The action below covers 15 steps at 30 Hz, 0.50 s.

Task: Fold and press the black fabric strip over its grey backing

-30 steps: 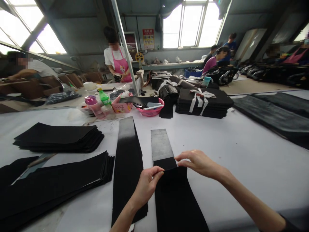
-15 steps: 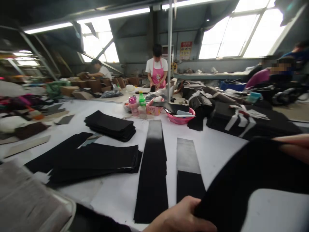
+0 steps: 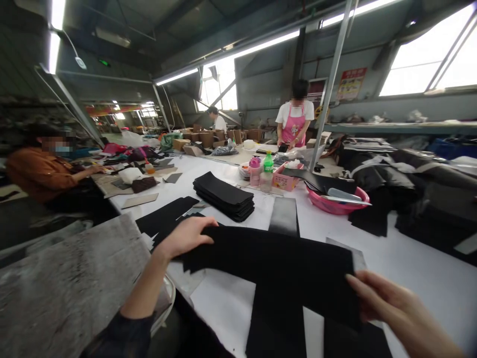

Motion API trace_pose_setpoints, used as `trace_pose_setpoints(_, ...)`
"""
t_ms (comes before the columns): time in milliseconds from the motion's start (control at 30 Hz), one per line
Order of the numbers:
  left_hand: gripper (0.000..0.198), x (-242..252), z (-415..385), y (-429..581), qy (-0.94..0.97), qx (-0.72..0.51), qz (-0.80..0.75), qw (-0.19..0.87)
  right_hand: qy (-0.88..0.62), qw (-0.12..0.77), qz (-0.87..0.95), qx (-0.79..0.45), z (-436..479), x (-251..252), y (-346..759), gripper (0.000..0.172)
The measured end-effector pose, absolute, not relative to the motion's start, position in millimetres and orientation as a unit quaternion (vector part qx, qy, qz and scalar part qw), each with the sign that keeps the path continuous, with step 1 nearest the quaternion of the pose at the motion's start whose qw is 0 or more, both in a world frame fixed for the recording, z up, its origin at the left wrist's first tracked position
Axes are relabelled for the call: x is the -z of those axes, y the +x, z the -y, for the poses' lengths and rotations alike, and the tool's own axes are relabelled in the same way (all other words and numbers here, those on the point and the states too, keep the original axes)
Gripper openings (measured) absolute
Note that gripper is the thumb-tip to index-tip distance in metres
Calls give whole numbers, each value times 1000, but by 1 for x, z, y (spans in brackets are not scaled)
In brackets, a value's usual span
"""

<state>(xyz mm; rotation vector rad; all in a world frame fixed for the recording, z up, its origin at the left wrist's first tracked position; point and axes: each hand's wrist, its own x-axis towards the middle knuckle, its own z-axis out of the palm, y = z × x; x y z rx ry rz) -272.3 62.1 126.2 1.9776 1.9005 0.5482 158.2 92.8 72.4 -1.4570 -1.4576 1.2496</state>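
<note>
A long black sheet [image 3: 276, 258], of fabric or a similar flexible material, is stretched sideways between my two hands above the table. My left hand [image 3: 188, 236] is closed on its left end, and my right hand [image 3: 385, 298] pinches the right end between thumb and fingers. Beneath the sheet lie a black strip with a grey far end [image 3: 282, 215] and, to its right, another strip, both partly covered. A neat stack of black pieces [image 3: 223, 194] sits just beyond my left hand. More black pieces [image 3: 167, 215] lie flat to the left of that stack.
A pink basket [image 3: 316, 199] with dark pieces stands at the back right, beside a pink box [image 3: 285, 180] and a green-capped bottle [image 3: 268, 164]. A grey board [image 3: 70, 283] fills the near left. One person [image 3: 294, 122] works across the table, another [image 3: 40, 169] at left.
The view has turned left. The black sheet has moved from the right side to in front of me and is now stretched out flatter. My left hand has moved to the far left.
</note>
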Motion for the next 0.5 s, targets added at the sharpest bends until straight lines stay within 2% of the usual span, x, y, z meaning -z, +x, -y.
trace_pose_setpoints(100, 25, -145, -76, -321, 625, -95, -775, 2, -448, 347, 552, -611, -100, -62, 85, 39)
trace_pose_setpoints(167, 19, -147, -84, -333, 584, -78, -807, -47, -422, 350, 527, -649, -114, -47, 28, 41)
trace_pose_setpoints(233, 13, -139, -80, -326, 574, -93, -811, -59, -434, 344, 515, -654, -126, -25, -18, 42)
trace_pose_setpoints(333, 21, -106, -56, -296, 583, -101, -805, -47, -472, 291, 565, -611, -131, 11, -49, 44)
trace_pose_setpoints(433, 49, -49, -35, -265, 603, -92, -792, -2, -461, 255, 584, -618, -139, 46, -49, 50)
trace_pose_setpoints(500, 63, -7, -28, -251, 684, -97, -722, 19, -463, 226, 627, -584, -146, 63, -42, 50)
